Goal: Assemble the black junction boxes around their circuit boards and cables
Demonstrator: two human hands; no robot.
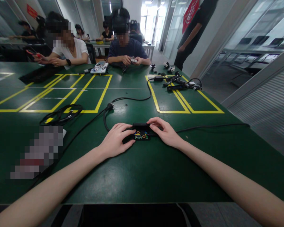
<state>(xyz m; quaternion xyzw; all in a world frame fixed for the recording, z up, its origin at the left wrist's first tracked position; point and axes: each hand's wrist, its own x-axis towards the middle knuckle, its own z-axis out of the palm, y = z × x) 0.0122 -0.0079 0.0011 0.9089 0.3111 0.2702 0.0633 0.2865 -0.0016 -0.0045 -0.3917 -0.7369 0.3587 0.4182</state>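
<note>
I find the fingers of the left hand [116, 138] and right hand [167, 133] half-curled, holding opposite ends of the opened black case [140, 125], circuit board [141, 136] exposed, over the green table [151, 178]: a handling step calling, I judge, for steady support.

The left arm [81, 166] and right arm [217, 170] are bare, stretched forward and slanted in toward each other. The left hand [117, 140] is held back side up, with its thumb [129, 145] spread from its fingers [121, 127]. The right hand [167, 133] is held near it, its fingers bent inward. How hard the fingers are pressed cannot be seen well.
</note>
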